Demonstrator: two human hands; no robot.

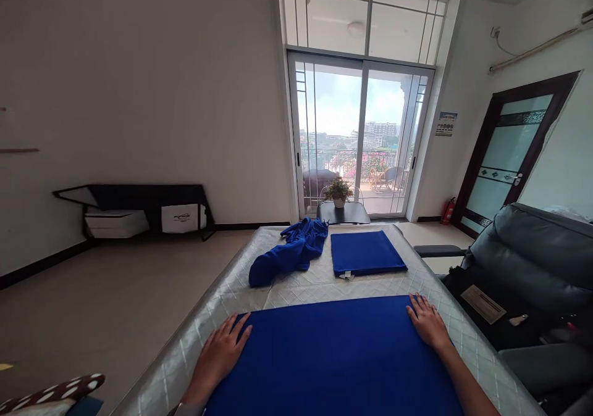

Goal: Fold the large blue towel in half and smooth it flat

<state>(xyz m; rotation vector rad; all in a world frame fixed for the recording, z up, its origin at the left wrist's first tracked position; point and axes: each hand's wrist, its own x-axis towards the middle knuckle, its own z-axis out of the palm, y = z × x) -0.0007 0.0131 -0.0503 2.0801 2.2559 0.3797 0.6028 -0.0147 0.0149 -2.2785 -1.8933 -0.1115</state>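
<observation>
A large blue cloth (331,354) lies flat on a pale quilted mattress (296,291), running out of view at the bottom. My left hand (223,348) rests on its left edge near the far corner, fingers spread. At the far right corner my right hand (428,322) lies with its fingers extended over the edge. Neither hand grips anything. Beyond the cloth, a crumpled blue cloth (291,252) sits at the left and a neatly folded blue cloth (368,252) with a white tag at the right.
Past the mattress stands a small dark table (345,213) with a potted plant (338,194), before sliding glass doors. A dark armchair (532,255) stands close on the right. Against the left wall, a black frame (146,197) has white boxes by it. Patterned fabric (55,394) shows lower left.
</observation>
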